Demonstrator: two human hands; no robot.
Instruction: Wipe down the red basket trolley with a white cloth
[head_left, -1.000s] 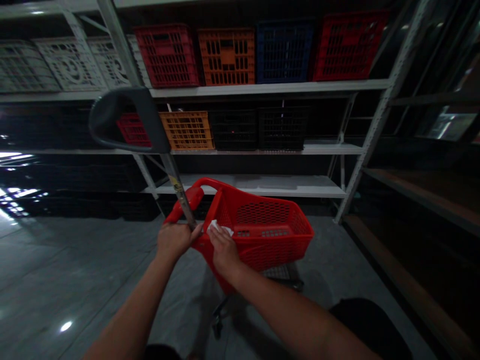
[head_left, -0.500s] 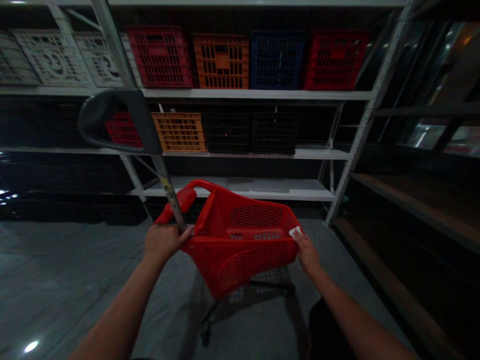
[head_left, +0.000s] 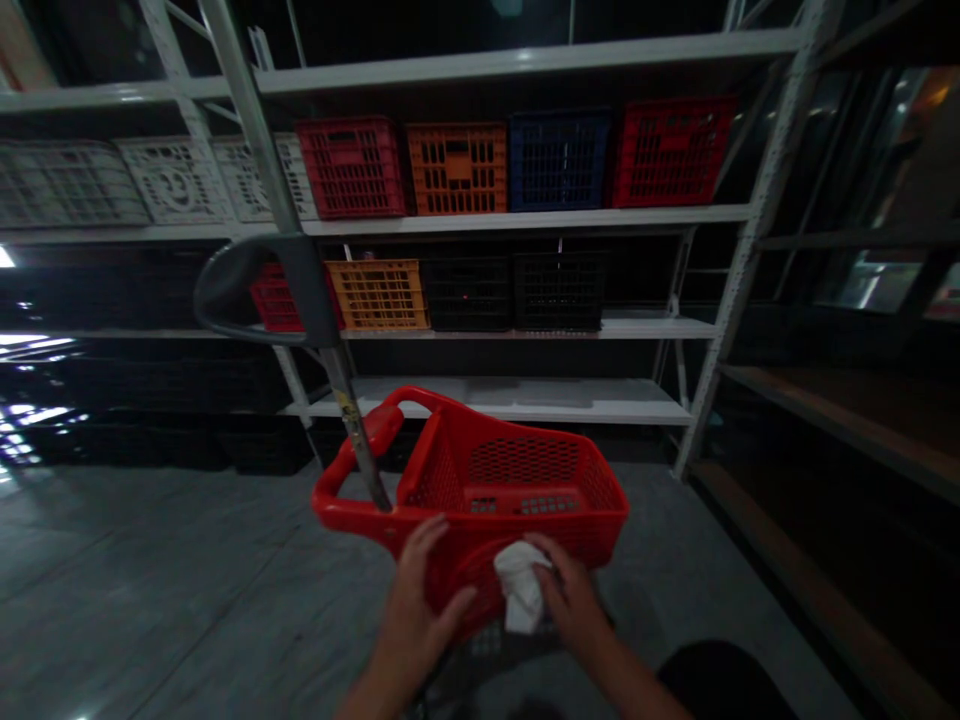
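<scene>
Gray metal shelving [head_left: 525, 222] spans the dim background, standing on a dull gray floor [head_left: 187, 560]. On its upper visible tier, white crates [head_left: 172, 180] sit at the left, followed toward the right by a red crate [head_left: 351, 168], an orange crate [head_left: 457, 185], a blue crate [head_left: 559, 165] and another red one. One tier down are a smaller red crate [head_left: 279, 300], a yellow crate [head_left: 379, 295] and two black crates [head_left: 469, 295]. Dark shelves [head_left: 840, 400] stand along the right side.

Nearer, in the middle of the scene, a red shopping cart [head_left: 480, 540] has its basket toward the right and its handle toward the left. A metal pole [head_left: 259, 130] carrying a dark gray loop [head_left: 307, 290] slants down to the cart's left part.

The left hand [head_left: 414, 605] is held before the cart's near side with fingers and thumb spread, holding nothing; whether it touches the plastic is hard to tell. Just to its right, the right hand [head_left: 571, 598] pinches a crumpled white cloth [head_left: 519, 575], which hangs against or just before the near basket wall.
</scene>
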